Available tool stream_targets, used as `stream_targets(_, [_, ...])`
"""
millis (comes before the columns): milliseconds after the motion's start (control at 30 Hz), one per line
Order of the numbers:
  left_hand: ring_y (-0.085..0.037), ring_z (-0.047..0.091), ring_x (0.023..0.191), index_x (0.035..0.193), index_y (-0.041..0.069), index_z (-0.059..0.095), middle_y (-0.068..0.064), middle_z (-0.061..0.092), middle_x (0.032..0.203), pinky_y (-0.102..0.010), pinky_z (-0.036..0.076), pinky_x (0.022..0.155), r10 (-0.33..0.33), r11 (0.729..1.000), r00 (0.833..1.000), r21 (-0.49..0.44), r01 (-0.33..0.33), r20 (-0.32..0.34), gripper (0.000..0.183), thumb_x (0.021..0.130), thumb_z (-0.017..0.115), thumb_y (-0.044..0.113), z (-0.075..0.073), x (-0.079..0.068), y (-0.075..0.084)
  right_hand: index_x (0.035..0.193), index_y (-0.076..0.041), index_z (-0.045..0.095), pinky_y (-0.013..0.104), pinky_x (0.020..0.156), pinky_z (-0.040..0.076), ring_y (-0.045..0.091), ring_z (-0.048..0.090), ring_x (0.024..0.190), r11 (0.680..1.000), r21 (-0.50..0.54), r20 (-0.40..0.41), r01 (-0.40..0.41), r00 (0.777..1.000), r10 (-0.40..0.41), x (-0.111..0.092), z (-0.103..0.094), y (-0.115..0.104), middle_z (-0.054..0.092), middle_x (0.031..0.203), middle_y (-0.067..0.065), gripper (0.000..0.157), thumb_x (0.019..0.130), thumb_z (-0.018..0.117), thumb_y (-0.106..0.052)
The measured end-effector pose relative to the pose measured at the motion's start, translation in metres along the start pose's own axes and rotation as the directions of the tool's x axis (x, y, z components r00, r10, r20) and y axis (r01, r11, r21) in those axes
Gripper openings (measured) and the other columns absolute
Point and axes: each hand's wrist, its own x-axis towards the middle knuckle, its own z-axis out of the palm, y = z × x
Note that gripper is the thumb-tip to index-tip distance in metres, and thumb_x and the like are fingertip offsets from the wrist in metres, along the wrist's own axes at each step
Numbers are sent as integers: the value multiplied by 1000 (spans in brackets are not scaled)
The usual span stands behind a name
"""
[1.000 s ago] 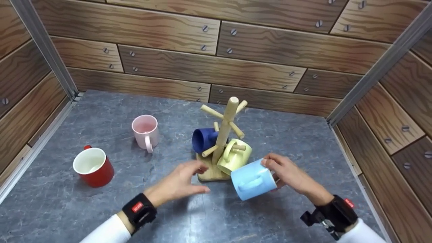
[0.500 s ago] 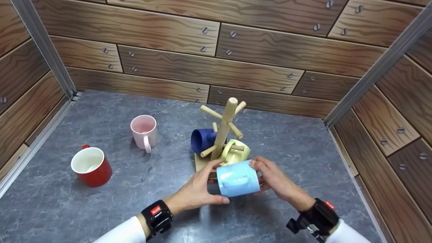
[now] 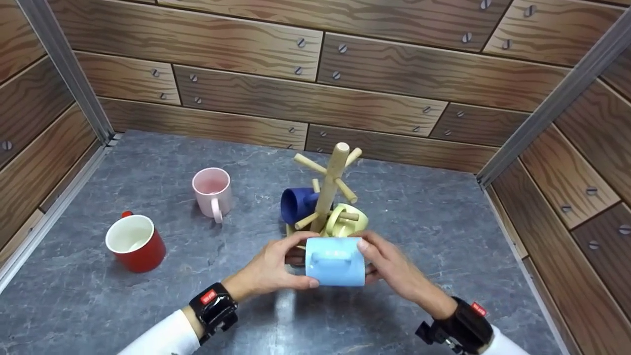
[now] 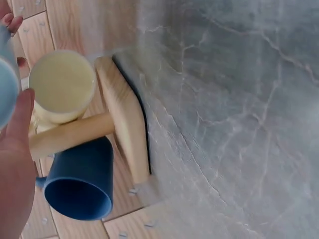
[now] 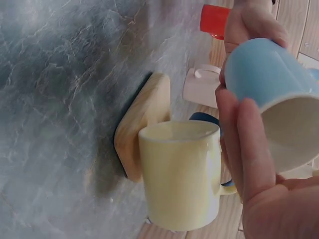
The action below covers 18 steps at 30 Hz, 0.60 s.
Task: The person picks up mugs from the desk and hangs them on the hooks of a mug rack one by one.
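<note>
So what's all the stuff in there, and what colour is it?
Plank walls: 3, brown, back and sides
Metal posts: 2, grey, back corners
Table: 1, marbled grey, between the walls
Mug rack: 1, pale wood, mid-table
Yellow mug: 1, pale yellow, rack's lower right
Navy mug: 1, dark blue, rack's lower left
Pink mug: 1, pink, left of rack
Red mug: 1, red, white inside, far left
Blue mug: 1, light blue, sideways, before the rack
Left hand: 1, holding blue mug's base end
Right hand: 1, holding its open end
Wristbands: 2, black, both wrists
Sleeves: 2, white, below wristbands
</note>
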Motion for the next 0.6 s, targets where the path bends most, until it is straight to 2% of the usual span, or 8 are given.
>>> stream_targets(133, [-20,69,113,149,11,51,-10,66,129,-36,57,99,-35,994,999,-101,37,25,80,80,90,21,-5,-2,-1,146,-6,46,41,73,63,31,71,95,1000,-15,32,14,999,-13,0,1,-1,56,133,23,54,105,58,-39])
stream_targets(300, [-26,68,116,151,-2,46,-17,63,132,-40,56,100,-40,979,998,-197,48,47,82,82,87,14,-11,-4,-4,149,-9,42,35,76,62,28,73,91,999,-40,79,15,997,-11,0,4,-1,49,139,20,72,93,78,-35])
stream_targets(500, [-32,66,121,156,-2,40,-22,58,141,-46,53,103,-77,967,994,-239,94,77,85,86,85,16,-20,-6,-9,150,-7,36,33,77,63,27,73,90,995,-35,92,94,992,-91,3,12,3,45,141,23,81,88,84,-26])
stream_targets(600, [-35,64,123,157,-1,39,-24,56,144,-44,54,103,-93,963,993,-245,109,79,86,88,85,21,-24,-8,-13,150,-5,33,33,77,63,26,72,90,989,-56,82,134,988,-129,6,17,5,45,138,25,83,87,84,-23])
